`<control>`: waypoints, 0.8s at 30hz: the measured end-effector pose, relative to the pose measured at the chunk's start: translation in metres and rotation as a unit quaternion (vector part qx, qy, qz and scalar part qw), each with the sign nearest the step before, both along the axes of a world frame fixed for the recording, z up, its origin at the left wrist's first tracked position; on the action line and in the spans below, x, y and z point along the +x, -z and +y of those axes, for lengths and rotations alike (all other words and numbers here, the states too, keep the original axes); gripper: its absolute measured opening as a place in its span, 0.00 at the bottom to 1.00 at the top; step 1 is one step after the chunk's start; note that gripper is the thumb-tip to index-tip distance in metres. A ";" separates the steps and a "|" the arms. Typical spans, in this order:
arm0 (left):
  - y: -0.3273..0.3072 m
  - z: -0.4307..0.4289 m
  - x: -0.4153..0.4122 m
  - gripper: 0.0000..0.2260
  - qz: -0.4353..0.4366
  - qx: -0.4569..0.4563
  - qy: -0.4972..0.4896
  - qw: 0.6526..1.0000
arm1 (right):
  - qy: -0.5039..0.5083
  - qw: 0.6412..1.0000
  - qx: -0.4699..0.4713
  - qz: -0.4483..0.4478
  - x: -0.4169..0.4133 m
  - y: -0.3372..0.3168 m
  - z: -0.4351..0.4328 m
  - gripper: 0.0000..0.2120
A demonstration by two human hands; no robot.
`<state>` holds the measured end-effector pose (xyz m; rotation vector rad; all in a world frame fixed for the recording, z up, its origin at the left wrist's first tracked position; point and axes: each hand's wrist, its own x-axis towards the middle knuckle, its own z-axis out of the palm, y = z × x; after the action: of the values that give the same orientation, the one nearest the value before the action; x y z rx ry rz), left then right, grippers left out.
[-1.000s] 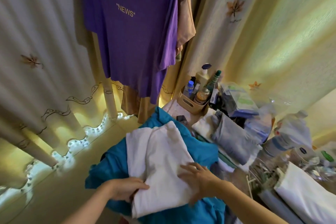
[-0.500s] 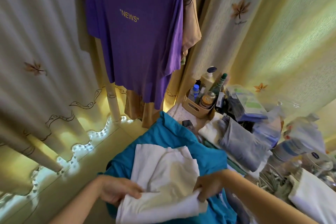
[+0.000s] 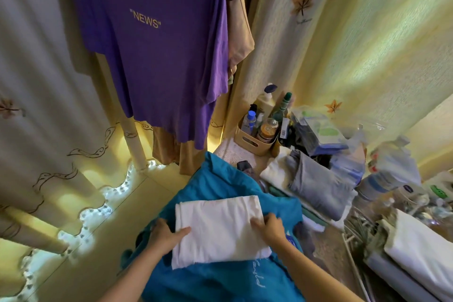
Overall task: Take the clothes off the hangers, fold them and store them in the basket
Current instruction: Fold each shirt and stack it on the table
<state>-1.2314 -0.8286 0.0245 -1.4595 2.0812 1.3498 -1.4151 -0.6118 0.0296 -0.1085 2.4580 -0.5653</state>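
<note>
Beneath a hanging purple T-shirt [image 3: 159,51] lettered "NEWS", we hold a folded white garment [image 3: 218,225] flat on a teal garment [image 3: 220,184] spread below us; our left grip [image 3: 165,236] pinches its left edge, thumb on top, fingers tucked under; our right grip [image 3: 269,227] curls over its right edge; a tan garment [image 3: 241,32] hangs just behind the purple one; to the right, a beige caddy [image 3: 251,142] of bottles stands near a grey folded cloth [image 3: 316,186]; leaf-patterned curtains [image 3: 367,32] close off the back.
</note>
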 end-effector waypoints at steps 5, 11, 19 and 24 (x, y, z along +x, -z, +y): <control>0.004 -0.003 -0.010 0.35 0.019 0.154 -0.017 0.988 | 0.118 0.989 -0.047 -0.080 0.013 -0.001 -0.001 0.34; -0.003 -0.007 -0.013 0.29 0.068 0.277 0.003 0.959 | 0.120 0.957 -0.091 -0.248 0.032 -0.006 0.014 0.38; -0.077 -0.006 -0.086 0.33 0.246 0.329 0.084 0.908 | 0.238 0.884 -0.368 -0.162 0.022 -0.047 0.065 0.29; -0.131 0.043 -0.195 0.26 0.378 0.193 0.171 0.889 | 0.243 0.892 -0.373 0.076 -0.049 -0.125 0.115 0.24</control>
<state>-1.4268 -0.7859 0.1557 -0.3823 2.1177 2.2290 -1.4644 -0.4966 0.1547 0.1722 2.2654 -1.7598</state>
